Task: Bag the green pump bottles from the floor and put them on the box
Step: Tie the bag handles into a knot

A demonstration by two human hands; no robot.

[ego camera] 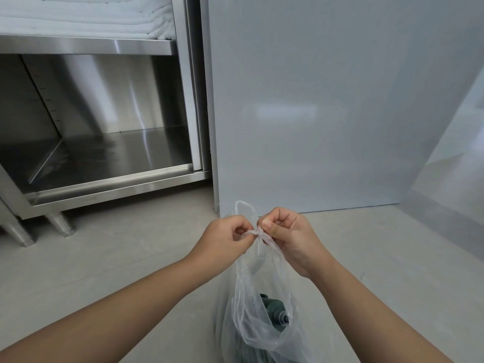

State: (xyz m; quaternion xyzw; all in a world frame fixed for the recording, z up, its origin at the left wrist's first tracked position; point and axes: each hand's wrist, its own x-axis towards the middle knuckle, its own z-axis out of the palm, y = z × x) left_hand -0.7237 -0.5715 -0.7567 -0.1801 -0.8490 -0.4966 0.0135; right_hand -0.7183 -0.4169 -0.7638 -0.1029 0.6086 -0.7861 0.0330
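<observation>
A clear plastic bag [251, 320] hangs in front of me, above the grey floor. Dark green pump bottles [273, 309] show through its lower part; their number is hidden by the folds. My left hand [225, 238] and my right hand [286, 237] are close together at the bag's top. Each pinches one twisted handle strand, and the strands meet between my fingertips in a small knot [258, 232]. One loose loop of plastic [245, 209] sticks up behind the hands. No box is in view.
A stainless steel cabinet [104, 158] stands open at the left on short legs [61, 224], with folded white cloth [86, 15] on its upper shelf. A pale grey panel [327, 106] rises straight ahead. Bare grey floor [117, 258] lies around the bag.
</observation>
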